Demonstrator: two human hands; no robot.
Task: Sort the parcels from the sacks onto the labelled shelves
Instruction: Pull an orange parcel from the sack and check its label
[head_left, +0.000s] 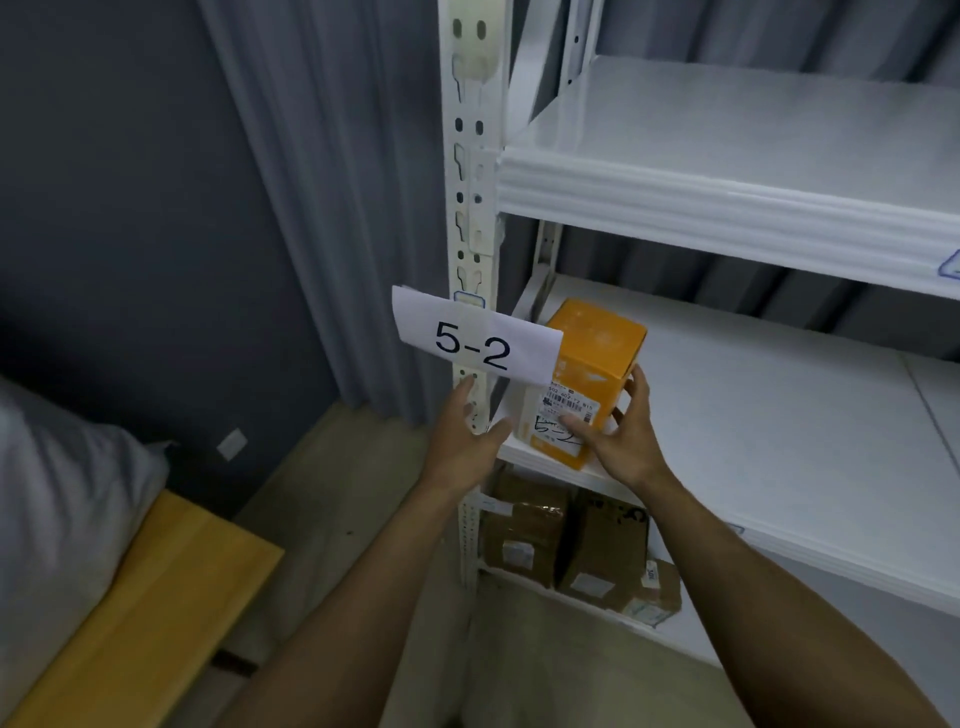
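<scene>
An orange box parcel (597, 358) with a white shipping label stands at the left front corner of the middle white shelf (753, 415). My right hand (621, 431) touches it, thumb on the label face and fingers along its right side, all fairly straight. My left hand (467, 431) hovers open just left of the box, in front of the shelf post, holding nothing. A paper sign reading 5-2 (475, 340) hangs from the post beside the box.
The white upright post (470, 156) stands left of the shelves. An upper shelf (753, 156) carries nothing visible. Several brown cardboard parcels (571, 551) sit on the shelf below. A grey sack (57, 493) and a wooden bench (156, 597) lie at the lower left.
</scene>
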